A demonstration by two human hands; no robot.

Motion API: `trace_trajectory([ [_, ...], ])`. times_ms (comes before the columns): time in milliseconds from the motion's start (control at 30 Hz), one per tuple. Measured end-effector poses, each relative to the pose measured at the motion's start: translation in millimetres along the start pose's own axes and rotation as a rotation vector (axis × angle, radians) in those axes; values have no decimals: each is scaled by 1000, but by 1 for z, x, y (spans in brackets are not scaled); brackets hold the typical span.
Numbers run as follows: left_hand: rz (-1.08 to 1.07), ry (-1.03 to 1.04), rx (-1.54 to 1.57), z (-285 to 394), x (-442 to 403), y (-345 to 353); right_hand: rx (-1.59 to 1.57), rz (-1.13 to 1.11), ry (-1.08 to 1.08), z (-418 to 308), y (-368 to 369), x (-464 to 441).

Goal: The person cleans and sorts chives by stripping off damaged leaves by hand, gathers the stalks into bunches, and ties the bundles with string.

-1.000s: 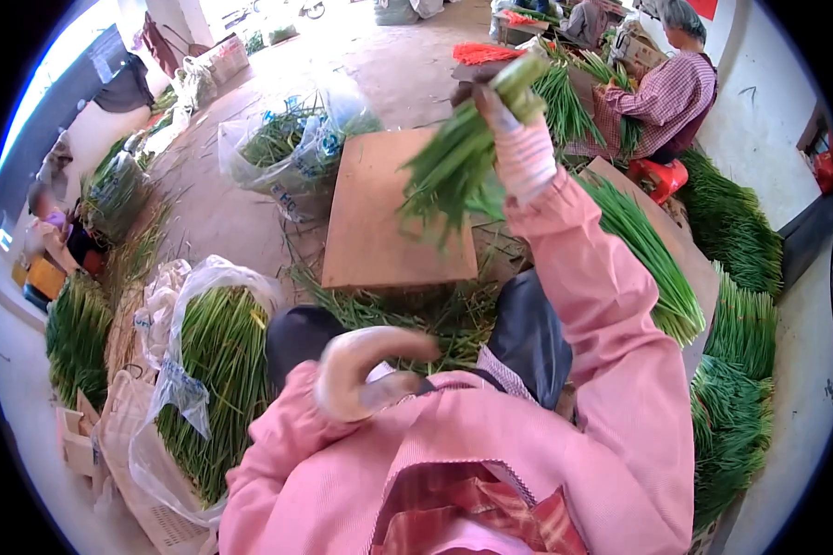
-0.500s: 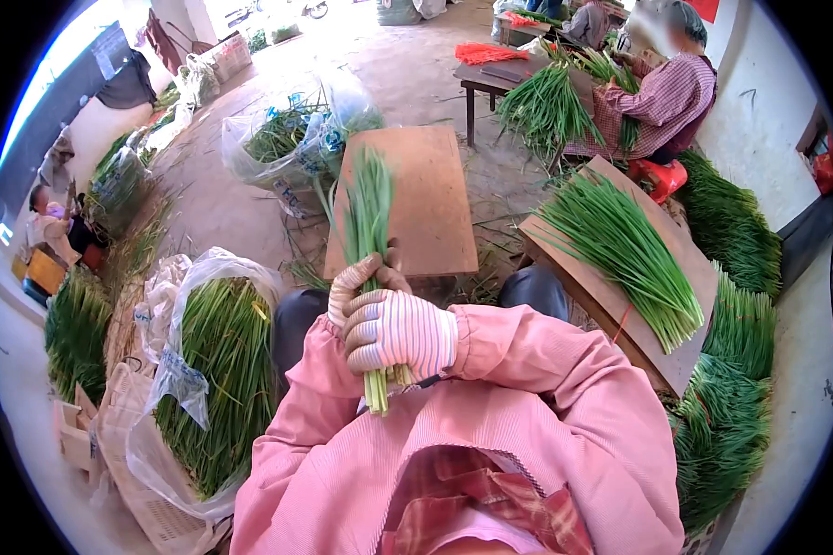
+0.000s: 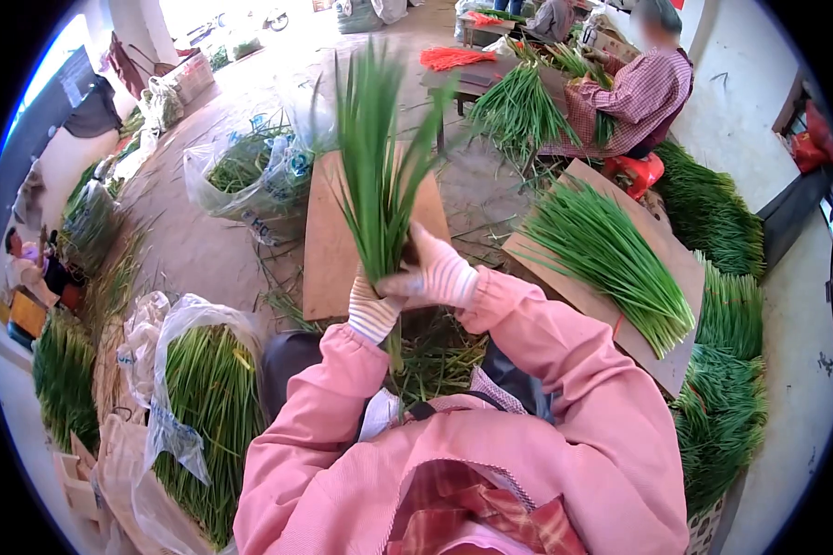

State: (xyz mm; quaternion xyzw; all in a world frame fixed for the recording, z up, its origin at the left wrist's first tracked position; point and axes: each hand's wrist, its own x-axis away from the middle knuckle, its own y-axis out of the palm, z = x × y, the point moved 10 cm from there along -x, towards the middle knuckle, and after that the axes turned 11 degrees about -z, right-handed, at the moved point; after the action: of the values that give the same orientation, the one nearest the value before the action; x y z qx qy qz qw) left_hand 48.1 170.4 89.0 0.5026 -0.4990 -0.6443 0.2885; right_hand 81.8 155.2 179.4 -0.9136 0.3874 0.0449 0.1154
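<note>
The bunch (image 3: 377, 203) of long green leaves stands at the centre of the frame, its long axis near upright and leaning a little, leaf tips fanned toward the top, pale stem ends pointing down at the person's lap. The left hand (image 3: 373, 310), in a striped glove, is closed round its lower part, just above the stem ends. The right hand (image 3: 442, 273), also gloved, comes in from the right side of the bunch, fingers half curled against it; both hands are at the stem end, the left nearer the stem ends and the right slightly higher. Whether the right fingers pinch or only touch cannot be told, as leaves and the other glove cover some of them. The tips are smeared by motion, and the wrists partly hide the stems. Beyond the bunch, partly covered by it, is a bench (image 3: 324, 268). Right of centre, a pile (image 3: 611, 259) lies slantwise on a side bench (image 3: 683, 271), apart from both hands. An open bag (image 3: 222, 310) of leaves stands at lower left, beside the left sleeve (image 3: 310, 402); a co-worker (image 3: 639, 92) sits at upper right.
</note>
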Motion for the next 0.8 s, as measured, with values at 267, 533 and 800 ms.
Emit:
trace_trajectory([
  [267, 139, 11, -230, 1, -48, -25, -42, 347, -378, -16, -51, -30],
  [533, -168, 296, 501, 24, -42, -57, 395, 131, 96, 28, -13, -66],
  [800, 292, 385, -398, 77, 23, -20, -118, -402, 508, 133, 38, -2],
])
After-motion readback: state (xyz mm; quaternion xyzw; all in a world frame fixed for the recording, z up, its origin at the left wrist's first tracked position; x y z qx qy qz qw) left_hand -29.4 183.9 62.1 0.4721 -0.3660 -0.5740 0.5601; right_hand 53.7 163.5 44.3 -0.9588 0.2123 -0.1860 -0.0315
